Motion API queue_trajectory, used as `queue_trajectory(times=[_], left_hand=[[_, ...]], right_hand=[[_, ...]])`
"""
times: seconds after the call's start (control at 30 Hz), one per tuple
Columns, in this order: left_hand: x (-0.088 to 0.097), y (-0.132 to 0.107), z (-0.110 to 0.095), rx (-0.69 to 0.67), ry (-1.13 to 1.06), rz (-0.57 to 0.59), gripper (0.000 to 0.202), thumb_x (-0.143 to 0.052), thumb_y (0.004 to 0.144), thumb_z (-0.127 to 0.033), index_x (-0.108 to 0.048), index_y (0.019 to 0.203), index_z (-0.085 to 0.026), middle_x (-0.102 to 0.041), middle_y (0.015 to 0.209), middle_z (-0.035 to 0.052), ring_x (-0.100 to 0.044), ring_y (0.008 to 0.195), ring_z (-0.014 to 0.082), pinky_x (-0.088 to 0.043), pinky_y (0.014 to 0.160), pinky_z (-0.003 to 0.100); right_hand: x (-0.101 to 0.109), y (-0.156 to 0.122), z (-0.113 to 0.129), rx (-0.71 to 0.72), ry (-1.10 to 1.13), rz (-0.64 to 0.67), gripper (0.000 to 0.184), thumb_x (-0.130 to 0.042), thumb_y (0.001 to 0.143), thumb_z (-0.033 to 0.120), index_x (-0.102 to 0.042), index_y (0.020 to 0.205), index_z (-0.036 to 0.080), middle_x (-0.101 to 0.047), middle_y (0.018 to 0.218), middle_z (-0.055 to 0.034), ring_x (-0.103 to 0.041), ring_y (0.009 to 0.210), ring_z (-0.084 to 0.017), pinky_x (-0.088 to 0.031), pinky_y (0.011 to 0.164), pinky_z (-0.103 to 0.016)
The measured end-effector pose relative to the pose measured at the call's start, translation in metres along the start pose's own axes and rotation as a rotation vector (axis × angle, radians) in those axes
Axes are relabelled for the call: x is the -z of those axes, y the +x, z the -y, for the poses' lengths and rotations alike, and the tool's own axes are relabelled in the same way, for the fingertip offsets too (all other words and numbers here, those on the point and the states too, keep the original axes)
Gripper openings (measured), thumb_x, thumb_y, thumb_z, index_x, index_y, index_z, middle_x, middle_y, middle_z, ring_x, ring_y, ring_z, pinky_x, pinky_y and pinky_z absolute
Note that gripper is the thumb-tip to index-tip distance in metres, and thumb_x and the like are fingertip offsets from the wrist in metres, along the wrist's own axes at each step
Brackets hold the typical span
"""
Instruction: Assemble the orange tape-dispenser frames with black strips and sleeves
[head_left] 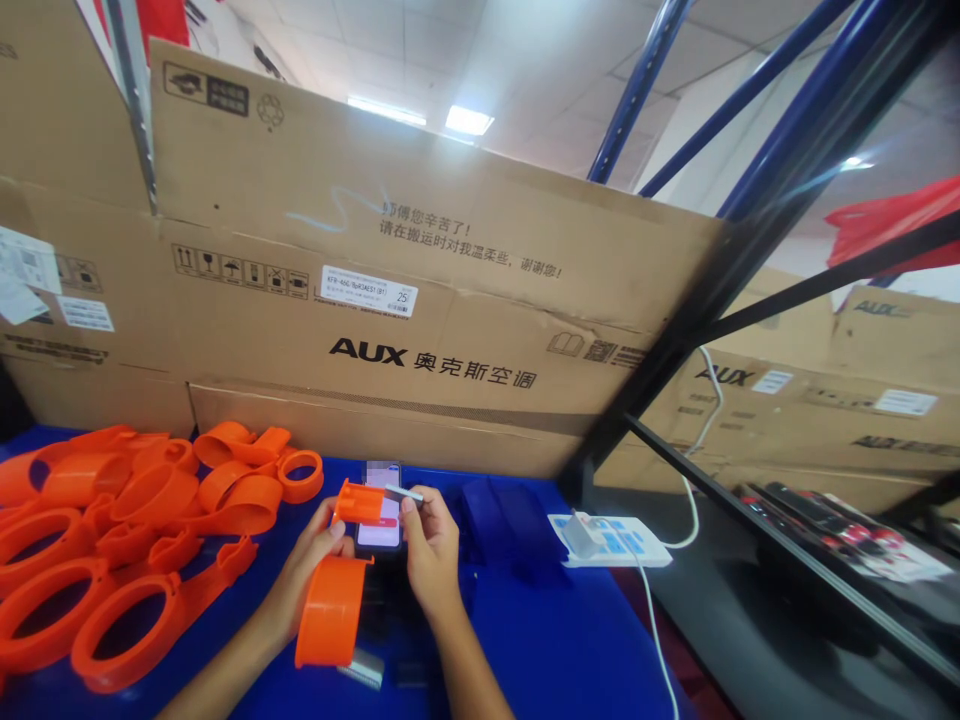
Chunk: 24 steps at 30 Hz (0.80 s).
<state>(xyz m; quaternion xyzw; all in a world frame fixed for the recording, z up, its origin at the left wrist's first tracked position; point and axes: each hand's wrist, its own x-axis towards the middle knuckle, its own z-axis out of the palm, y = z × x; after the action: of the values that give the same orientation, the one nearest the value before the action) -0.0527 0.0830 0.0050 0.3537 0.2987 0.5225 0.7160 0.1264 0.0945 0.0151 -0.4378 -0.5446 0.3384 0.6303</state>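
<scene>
My left hand [311, 555] is closed around an orange plastic tape dispenser [337, 590], gripping it near its neck with the ring end hanging toward me. My right hand [427, 545] pinches a small silver metal strip [405, 492] and holds it against the dispenser's top end. A smartphone [381, 508] with a lit screen lies on the blue table [555, 640] just behind both hands.
A pile of several orange dispenser bodies [127, 530] covers the table's left side. Large cardboard boxes [420, 290] wall off the back. A white power strip [611, 540] with a cable lies at right, beside a dark blue rack post [675, 330]. Small metal pieces [364, 668] lie near my wrists.
</scene>
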Motion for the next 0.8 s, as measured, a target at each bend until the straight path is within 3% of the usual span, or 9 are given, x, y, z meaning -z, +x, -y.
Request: queue_trajectory(times=[0.2, 0.43, 0.67, 0.8], left_hand=[[0.0096, 0.0066, 0.004, 0.013, -0.015, 0.072, 0.038, -0.075, 0.082, -0.052, -0.057, 0.102, -0.024, -0.048, 0.05, -0.0099, -0.039, 0.04, 0.0091, -0.029, 0.044, 0.02], [0.008, 0.0011, 0.0046, 0.005, 0.027, 0.137, 0.036, -0.069, 0.087, -0.049, -0.058, 0.109, -0.023, -0.047, 0.053, -0.0092, -0.037, 0.044, 0.0091, -0.03, 0.046, 0.021], [0.005, 0.0041, 0.0039, 0.026, 0.075, 0.119, 0.035, -0.058, 0.093, -0.054, -0.059, 0.101, -0.019, -0.044, 0.05, -0.0088, -0.031, 0.042, 0.0096, -0.026, 0.046, 0.023], [0.0064, 0.0016, -0.0013, -0.006, 0.17, 0.091, 0.036, -0.06, 0.091, -0.052, -0.06, 0.109, -0.021, -0.048, 0.054, -0.0078, -0.037, 0.044, 0.0114, -0.029, 0.048, 0.024]], right_hand=[[0.0121, 0.0054, 0.004, -0.031, 0.002, 0.091, 0.026, -0.069, 0.093, 0.045, -0.068, 0.089, 0.019, -0.062, 0.07, 0.0016, -0.051, 0.06, -0.013, -0.042, 0.056, -0.023], [0.0093, 0.0055, 0.0051, -0.044, 0.033, 0.092, 0.027, -0.069, 0.093, 0.044, -0.067, 0.085, 0.019, -0.065, 0.066, 0.0003, -0.055, 0.057, -0.013, -0.044, 0.054, -0.023], [0.0045, 0.004, 0.008, -0.05, 0.064, 0.066, 0.03, -0.067, 0.094, 0.046, -0.067, 0.086, 0.018, -0.072, 0.073, -0.0038, -0.058, 0.054, -0.012, -0.048, 0.054, -0.024], [0.004, 0.0022, 0.0103, -0.051, 0.054, 0.063, 0.028, -0.069, 0.093, 0.044, -0.07, 0.085, 0.018, -0.073, 0.074, -0.0035, -0.059, 0.055, -0.012, -0.049, 0.055, -0.024]])
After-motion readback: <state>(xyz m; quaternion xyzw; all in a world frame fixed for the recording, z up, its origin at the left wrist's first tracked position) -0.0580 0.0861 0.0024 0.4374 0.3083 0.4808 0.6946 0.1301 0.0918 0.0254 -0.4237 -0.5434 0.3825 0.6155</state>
